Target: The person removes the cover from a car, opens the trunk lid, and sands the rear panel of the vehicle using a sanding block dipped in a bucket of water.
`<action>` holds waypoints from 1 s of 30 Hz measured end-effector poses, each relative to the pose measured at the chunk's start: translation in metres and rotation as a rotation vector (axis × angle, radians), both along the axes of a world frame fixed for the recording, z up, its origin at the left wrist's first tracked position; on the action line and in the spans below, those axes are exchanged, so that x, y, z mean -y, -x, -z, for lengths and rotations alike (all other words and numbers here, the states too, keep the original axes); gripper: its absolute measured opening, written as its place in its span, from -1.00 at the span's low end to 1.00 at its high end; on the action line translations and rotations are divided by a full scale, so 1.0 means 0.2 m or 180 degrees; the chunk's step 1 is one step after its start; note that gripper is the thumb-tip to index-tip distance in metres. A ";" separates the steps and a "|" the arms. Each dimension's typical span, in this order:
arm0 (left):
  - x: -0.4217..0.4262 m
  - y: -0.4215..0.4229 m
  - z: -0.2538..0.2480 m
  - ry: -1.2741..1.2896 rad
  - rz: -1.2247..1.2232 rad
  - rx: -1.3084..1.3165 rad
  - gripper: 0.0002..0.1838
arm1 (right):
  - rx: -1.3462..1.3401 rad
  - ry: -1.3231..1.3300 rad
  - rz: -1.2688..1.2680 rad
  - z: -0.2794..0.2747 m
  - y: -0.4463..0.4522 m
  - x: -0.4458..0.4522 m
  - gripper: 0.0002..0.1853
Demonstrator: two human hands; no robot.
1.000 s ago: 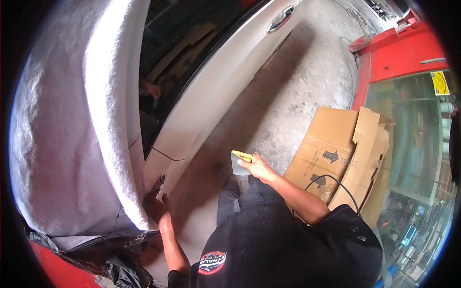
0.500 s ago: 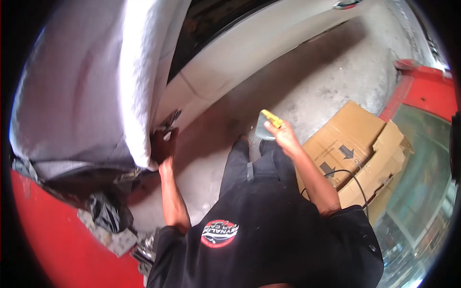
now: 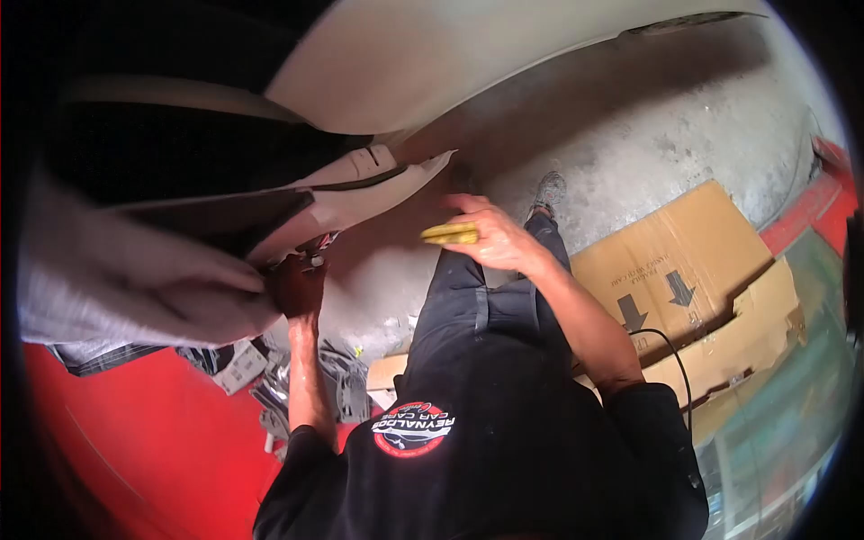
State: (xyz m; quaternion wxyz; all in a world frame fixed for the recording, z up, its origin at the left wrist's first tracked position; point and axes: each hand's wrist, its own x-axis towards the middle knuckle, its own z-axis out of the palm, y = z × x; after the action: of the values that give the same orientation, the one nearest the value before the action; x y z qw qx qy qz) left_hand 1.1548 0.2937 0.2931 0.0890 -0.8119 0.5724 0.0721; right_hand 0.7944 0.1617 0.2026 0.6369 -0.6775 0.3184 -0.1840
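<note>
My left hand [image 3: 295,286] is closed on the chrome door handle [image 3: 318,243] of a light-coloured car door [image 3: 360,200], which stands ajar from the car body [image 3: 396,67]. A pale cloth cover [image 3: 135,279] hangs over the door, beside my left wrist. My right hand [image 3: 493,234] is in front of my legs, closed on a yellow-edged tool [image 3: 450,234] seen nearly edge-on. Nothing else touches the tool.
Flattened cardboard boxes [image 3: 666,261] lie to the right, with a black cable [image 3: 679,360] over them. Behind them is a glass-fronted red cabinet [image 3: 792,315]. Grey scraps [image 3: 337,378] lie at the lower left near a red surface [image 3: 135,432].
The car door has swung open with my left hand at its handle, and the dark car interior shows. My right hand has turned the tool nearly edge-on. The view has shifted.
</note>
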 end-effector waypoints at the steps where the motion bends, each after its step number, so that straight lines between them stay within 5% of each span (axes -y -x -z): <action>1: -0.06 -0.05 0.05 0.0030 0.0064 0.0042 -0.69 | 0.0118 0.0060 -0.0133 -0.02 -0.07 0.02 -0.67; 5: -0.28 -0.05 0.13 0.0232 -0.0090 -0.0423 -0.68 | 0.1085 -0.0487 -0.0685 -0.11 -0.16 0.07 -0.63; 8: -0.46 0.05 0.11 0.0286 0.0010 0.0138 -0.63 | 0.1343 -0.0739 -0.1166 -0.24 -0.13 0.06 -0.62; 15: -0.51 0.35 0.06 0.0107 -0.0348 -0.0251 -0.64 | 0.1338 -0.0980 -0.1952 -0.27 -0.08 0.05 -0.65; 23: -0.25 0.82 -0.01 0.0078 -0.0450 -0.0839 -0.65 | 0.1330 -0.0302 -0.1914 -0.18 -0.20 0.32 -0.65; 30: -0.11 1.03 -0.01 0.0184 -0.0577 -0.1246 -0.65 | 0.0295 -0.0670 -0.1267 -0.31 -0.23 0.69 -0.62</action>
State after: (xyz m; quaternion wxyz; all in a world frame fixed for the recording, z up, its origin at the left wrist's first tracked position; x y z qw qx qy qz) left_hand 0.9490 0.3153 0.2960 -0.0540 -0.8328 0.5053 0.2196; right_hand 0.8404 0.0236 0.2640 0.7418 -0.6477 0.1662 -0.0515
